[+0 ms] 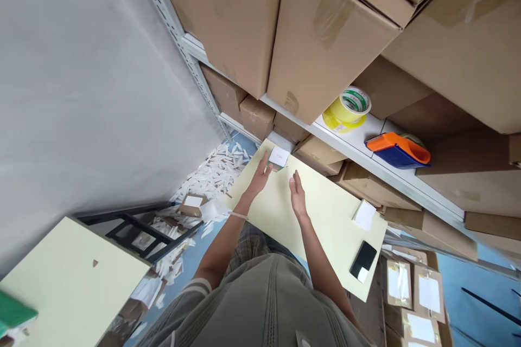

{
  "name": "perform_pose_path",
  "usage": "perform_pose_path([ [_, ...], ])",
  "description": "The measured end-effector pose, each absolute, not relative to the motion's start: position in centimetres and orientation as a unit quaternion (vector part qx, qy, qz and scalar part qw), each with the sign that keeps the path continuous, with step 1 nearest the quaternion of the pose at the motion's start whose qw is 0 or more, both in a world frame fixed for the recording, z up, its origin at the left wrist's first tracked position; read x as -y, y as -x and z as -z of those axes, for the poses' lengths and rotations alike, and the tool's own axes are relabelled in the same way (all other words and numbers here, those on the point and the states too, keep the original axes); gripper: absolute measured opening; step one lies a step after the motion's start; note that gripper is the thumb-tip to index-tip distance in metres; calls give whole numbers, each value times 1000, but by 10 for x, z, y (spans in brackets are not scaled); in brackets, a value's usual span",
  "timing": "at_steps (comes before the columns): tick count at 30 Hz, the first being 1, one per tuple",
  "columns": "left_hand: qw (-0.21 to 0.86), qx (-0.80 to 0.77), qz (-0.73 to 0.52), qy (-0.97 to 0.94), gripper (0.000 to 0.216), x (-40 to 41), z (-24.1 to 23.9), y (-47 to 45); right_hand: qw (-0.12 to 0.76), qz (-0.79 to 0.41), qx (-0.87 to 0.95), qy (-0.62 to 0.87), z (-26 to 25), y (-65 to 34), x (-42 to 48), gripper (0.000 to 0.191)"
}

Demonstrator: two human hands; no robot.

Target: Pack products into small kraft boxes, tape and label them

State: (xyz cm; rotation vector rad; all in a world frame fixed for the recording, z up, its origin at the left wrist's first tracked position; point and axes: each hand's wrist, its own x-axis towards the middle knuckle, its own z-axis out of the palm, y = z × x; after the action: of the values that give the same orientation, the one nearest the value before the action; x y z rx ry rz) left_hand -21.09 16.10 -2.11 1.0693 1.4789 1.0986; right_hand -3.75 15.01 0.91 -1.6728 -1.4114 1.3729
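A small box with a white label point(279, 156) sits at the far left corner of the pale yellow table point(325, 211). My left hand point(259, 178) reaches toward it with fingers stretched out, fingertips just short of the box. My right hand point(298, 195) hovers flat over the table a little to the right, fingers together and extended, holding nothing.
A white paper pad point(364, 214) and a black phone point(363, 261) lie on the table's right side. A metal shelf holds cardboard boxes point(325, 38), a yellow tape roll point(350, 108) and an orange-blue tape dispenser point(398, 150). Paper strips point(211, 173) litter the floor left; labelled parcels point(415, 287) lie right.
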Motion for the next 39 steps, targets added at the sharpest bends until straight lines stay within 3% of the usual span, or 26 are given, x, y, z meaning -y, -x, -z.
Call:
perform_pose_path([
  [5, 383, -658, -494, -420, 64, -88, -4, 210, 247, -501, 560, 611, -17, -19, -94, 77],
  [12, 286, -785, -457, -305, 65, 97, -10, 179, 183, -486, 624, 584, 10, -85, -29, 71],
  [16, 229, -847, -444, -180, 64, 197, -12, 158, 132, -506, 677, 518, 17, -70, -24, 73],
  [20, 138, -877, -456, -59, 66, 270, -32, 147, 91, -531, 743, 397, -7, -4, -25, 77],
  [25, 64, -885, -460, -3, 64, 333, -68, 143, 122, -532, 800, 248, -60, 92, 10, 75],
  [30, -11, -897, -441, 24, 62, 414, -95, 137, 162, -534, 817, 147, -90, 137, 99, 70],
  [36, -74, -903, -404, 129, 63, 570, -103, 135, 220, -565, 770, 198, -79, 132, 227, 77],
  [39, -100, -895, -396, 182, 65, 654, -103, 130, 204, -570, 761, 232, -70, 132, 277, 77],
])
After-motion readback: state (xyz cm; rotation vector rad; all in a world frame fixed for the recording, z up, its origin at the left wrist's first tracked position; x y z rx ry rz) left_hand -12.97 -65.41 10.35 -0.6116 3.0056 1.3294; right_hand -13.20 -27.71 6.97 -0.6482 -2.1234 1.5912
